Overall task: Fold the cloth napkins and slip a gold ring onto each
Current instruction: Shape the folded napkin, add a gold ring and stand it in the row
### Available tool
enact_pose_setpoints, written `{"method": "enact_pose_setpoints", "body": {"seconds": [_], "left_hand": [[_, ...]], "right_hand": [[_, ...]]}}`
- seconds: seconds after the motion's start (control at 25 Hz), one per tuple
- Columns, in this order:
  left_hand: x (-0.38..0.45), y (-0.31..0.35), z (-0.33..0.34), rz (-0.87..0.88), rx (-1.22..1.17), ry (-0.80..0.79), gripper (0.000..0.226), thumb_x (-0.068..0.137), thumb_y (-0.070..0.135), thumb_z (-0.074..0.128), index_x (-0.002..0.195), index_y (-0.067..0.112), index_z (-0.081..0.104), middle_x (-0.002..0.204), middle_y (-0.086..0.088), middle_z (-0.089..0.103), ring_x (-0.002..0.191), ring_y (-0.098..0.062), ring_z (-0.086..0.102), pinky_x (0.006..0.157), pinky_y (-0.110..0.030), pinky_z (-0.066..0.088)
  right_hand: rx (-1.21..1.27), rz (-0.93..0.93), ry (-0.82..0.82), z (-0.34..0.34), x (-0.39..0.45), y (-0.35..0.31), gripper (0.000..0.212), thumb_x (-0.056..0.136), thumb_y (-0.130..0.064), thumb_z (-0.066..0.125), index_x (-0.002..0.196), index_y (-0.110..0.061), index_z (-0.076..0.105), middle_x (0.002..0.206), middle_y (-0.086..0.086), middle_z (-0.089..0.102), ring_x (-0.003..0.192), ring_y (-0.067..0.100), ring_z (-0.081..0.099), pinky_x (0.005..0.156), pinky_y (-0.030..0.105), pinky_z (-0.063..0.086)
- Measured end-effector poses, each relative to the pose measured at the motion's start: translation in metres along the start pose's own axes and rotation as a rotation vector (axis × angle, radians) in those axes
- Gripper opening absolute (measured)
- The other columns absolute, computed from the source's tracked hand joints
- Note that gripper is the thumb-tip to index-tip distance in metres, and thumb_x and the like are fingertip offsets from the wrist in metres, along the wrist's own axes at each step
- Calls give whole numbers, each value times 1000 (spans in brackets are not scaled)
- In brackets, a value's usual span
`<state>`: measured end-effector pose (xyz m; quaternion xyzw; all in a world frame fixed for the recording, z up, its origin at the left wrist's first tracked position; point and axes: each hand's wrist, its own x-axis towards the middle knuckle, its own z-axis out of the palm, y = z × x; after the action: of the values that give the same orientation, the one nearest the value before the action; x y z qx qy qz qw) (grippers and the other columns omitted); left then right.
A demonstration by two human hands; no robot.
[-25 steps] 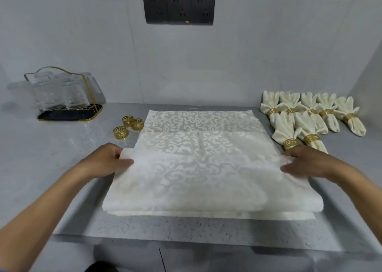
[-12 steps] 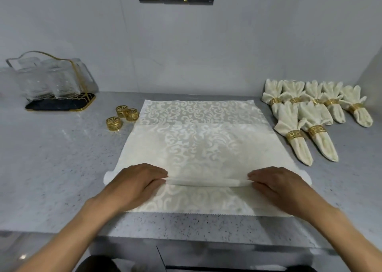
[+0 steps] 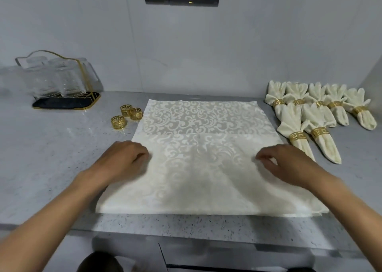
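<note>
1. Your cream damask napkin (image 3: 206, 158) lies mid-frame on the speckled grey tabletop (image 3: 51, 158), its near part folded double (scroll pattern throughout).
2. Your left hand (image 3: 124, 160) and right hand (image 3: 289, 164) hover palm-down over its side edges; each grip is loosely curled, pinching nothing.
3. Half a second ago both hands pressed a fold nearer you.
4. Three gold rings (image 3: 127, 116) sit centre-left.

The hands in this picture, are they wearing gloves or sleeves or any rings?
No gloves. The left hand and the right hand are both bare, and so are the forearms all the way to the bottom edge of the picture, so no sleeves show. I see no watch or bracelet on either wrist. The fingers look free of rings, though they are a little blurred.
</note>
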<state>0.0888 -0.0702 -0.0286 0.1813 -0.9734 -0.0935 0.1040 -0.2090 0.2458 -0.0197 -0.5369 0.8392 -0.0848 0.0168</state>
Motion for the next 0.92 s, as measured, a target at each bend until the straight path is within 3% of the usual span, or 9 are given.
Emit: {"method": "enact_pose_setpoints", "body": {"seconds": [0.08,0.12,0.2,0.28,0.4,0.56,0.68,0.8,0.92], "left_hand": [[30,-19,6,19,90,-11,29,82,23,41,91,25,68,83,8,71,73,-20,61,65,-36,47],[39,-28,7,-2,106,-63,26,80,20,45,96,30,62,83,9,68,75,-18,56,66,-36,41],[49,-43,4,-94,152,-178,27,83,28,56,108,39,54,91,10,60,87,-15,49,72,-35,32],[51,-51,2,-181,113,-185,13,84,35,66,91,37,55,92,12,54,92,-14,48,76,-34,30],[53,-52,5,-224,-40,-108,18,79,27,74,72,28,58,84,13,58,86,-11,51,80,-34,31],[49,-53,12,-294,-97,-30,20,83,17,72,88,35,63,94,20,63,90,-5,57,92,-34,41],[48,-58,14,-297,-126,-7,13,87,19,73,99,24,74,89,17,63,79,0,55,73,-20,41],[47,-60,19,-230,-77,51,13,84,16,75,98,16,76,100,5,70,90,-14,63,76,-27,44],[45,-59,19,-225,-60,69,13,85,16,74,98,15,77,101,3,71,95,-19,65,80,-29,46]], "right_hand": [[-131,111,-90,5,26,18,42,87,-22,55,128,-30,57,123,-11,63,113,19,55,90,35,46],[-178,156,-124,7,33,24,44,84,-24,55,127,-30,55,118,-10,62,110,19,53,88,33,44],[-210,192,-130,9,41,35,35,77,-32,58,112,-32,57,98,-12,61,101,17,51,78,31,40],[-198,182,-114,11,43,43,19,73,-36,61,92,-34,57,87,-14,55,95,17,51,71,30,35],[-103,157,-84,10,48,45,19,69,-33,64,81,-32,50,84,-13,54,84,14,53,69,32,40],[-68,180,-46,7,45,46,26,71,-28,70,92,-32,55,75,-13,58,70,3,51,60,24,35],[-131,160,-33,6,46,49,20,76,-29,70,94,-31,61,89,-14,56,87,13,51,73,31,37],[-100,213,-64,7,46,55,24,76,-33,71,94,-33,54,80,-17,58,73,4,51,69,31,32],[-4,205,-43,9,47,62,16,76,-26,71,77,-32,57,71,-14,60,69,1,52,64,30,34]]}}
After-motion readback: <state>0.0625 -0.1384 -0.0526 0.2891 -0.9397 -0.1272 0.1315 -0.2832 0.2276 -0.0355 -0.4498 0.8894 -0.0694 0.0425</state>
